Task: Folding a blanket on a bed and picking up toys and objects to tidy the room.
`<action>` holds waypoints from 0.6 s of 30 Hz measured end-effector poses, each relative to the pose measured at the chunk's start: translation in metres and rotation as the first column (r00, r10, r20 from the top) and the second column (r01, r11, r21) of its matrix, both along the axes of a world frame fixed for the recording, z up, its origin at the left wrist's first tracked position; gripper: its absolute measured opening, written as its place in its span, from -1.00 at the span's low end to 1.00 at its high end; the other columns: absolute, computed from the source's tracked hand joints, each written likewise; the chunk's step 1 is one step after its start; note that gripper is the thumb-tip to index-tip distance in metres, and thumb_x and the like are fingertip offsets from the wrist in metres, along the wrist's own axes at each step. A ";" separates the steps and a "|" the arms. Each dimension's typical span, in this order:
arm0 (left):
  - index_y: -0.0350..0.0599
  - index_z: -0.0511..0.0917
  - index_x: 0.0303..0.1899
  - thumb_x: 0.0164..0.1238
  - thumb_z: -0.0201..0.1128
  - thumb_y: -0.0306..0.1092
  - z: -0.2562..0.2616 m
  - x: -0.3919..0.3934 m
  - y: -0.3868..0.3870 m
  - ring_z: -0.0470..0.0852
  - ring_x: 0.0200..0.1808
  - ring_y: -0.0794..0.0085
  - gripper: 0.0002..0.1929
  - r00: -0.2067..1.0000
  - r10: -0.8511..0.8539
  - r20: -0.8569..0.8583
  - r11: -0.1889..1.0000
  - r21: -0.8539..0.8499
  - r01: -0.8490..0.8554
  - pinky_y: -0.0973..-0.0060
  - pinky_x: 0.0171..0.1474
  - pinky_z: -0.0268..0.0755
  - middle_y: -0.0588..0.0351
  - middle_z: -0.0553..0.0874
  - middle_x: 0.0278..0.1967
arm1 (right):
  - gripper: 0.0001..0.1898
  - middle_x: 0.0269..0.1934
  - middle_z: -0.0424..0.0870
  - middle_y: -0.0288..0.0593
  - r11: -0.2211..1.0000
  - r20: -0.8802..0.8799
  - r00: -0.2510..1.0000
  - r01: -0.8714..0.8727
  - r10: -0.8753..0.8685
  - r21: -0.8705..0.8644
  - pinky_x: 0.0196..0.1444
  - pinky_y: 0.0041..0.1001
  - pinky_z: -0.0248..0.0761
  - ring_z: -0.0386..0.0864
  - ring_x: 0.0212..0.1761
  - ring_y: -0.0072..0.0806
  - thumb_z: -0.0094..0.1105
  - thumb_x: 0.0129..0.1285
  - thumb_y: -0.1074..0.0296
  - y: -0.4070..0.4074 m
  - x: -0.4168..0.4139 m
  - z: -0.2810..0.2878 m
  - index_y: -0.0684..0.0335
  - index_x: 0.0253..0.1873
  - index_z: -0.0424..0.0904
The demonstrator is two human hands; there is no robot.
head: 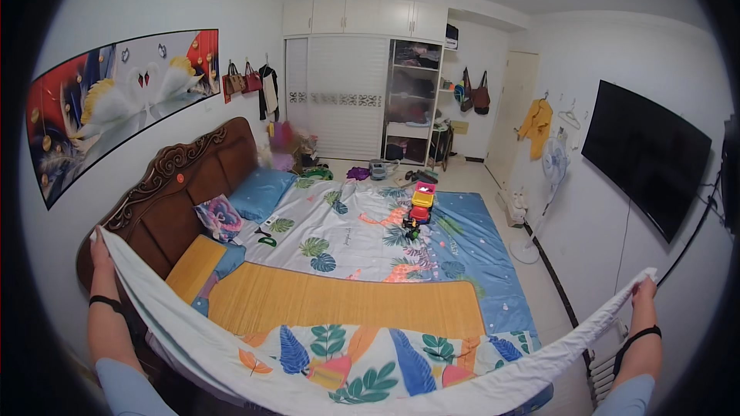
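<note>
My left hand [99, 249], raised at the far left beside the carved wooden headboard [167, 179], grips one corner of a white quilt or sheet [514, 378]. At the far right, my right hand [643, 289] is closed on another corner. The cloth sags between both arms in a wide curve, and its leaf-patterned side [370, 358] shows over the near part of the bed. Beyond it lie a bamboo mat [347, 306] and a leaf-and-animal printed bedsheet [347, 237].
On the bed are a blue pillow [263, 192], a patterned cushion [219, 216], green-handled scissors [266, 241] and a toy truck [421, 208]. A standing fan [552, 185] and a wall-mounted television [646, 159] are at the right. A wardrobe [347, 98] stands behind.
</note>
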State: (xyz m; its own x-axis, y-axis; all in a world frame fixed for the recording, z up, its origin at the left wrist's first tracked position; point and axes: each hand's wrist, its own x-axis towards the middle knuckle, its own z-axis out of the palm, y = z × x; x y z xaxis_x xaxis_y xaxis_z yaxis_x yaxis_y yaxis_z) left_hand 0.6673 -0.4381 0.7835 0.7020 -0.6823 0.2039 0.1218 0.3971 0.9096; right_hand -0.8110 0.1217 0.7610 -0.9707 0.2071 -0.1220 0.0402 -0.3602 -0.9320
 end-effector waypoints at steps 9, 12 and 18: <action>-0.04 0.52 -0.03 0.49 0.16 -0.26 0.108 -0.296 -0.020 0.59 -0.18 0.56 -0.84 0.774 -0.531 0.343 0.797 -0.108 0.594 0.51 -0.10 0.51 0.26 0.60 -0.20 | -0.77 -0.29 0.64 -0.27 0.758 -0.400 0.695 -0.329 0.598 0.563 -0.22 -0.43 0.42 0.56 -0.28 -0.52 0.12 0.36 0.33 -0.215 0.183 0.073 0.33 -0.01 0.62; 0.04 0.51 0.05 0.57 0.13 -0.28 0.126 -0.422 -0.005 0.57 -0.16 0.57 -0.85 0.636 -0.667 0.387 0.676 -0.044 0.736 0.45 -0.07 0.55 0.28 0.60 -0.15 | -0.78 -0.23 0.65 -0.27 0.623 -0.405 0.476 -0.539 0.781 0.567 -0.18 -0.50 0.43 0.56 -0.25 -0.58 0.07 0.39 0.38 -0.268 0.306 0.107 0.32 0.02 0.61; -0.06 0.56 0.04 0.47 0.29 -0.30 0.121 -0.623 0.059 0.68 -0.11 0.50 -0.78 0.208 -0.822 0.530 0.309 0.108 0.945 0.46 -0.11 0.64 0.25 0.67 -0.15 | -0.85 -0.27 0.68 -0.32 0.276 -0.377 0.115 -0.869 0.919 0.410 -0.19 -0.56 0.45 0.57 -0.27 -0.66 0.09 0.47 0.43 -0.339 0.497 0.104 0.31 -0.04 0.64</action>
State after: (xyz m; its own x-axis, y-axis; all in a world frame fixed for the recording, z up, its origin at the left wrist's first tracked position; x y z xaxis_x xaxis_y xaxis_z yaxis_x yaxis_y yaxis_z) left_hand 0.0444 -0.3794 0.9043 -0.5502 -0.6905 0.4695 0.1709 0.4572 0.8728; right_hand -0.3141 -0.2176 0.8653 -0.3500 -0.8692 0.3493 -0.1304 -0.3240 -0.9370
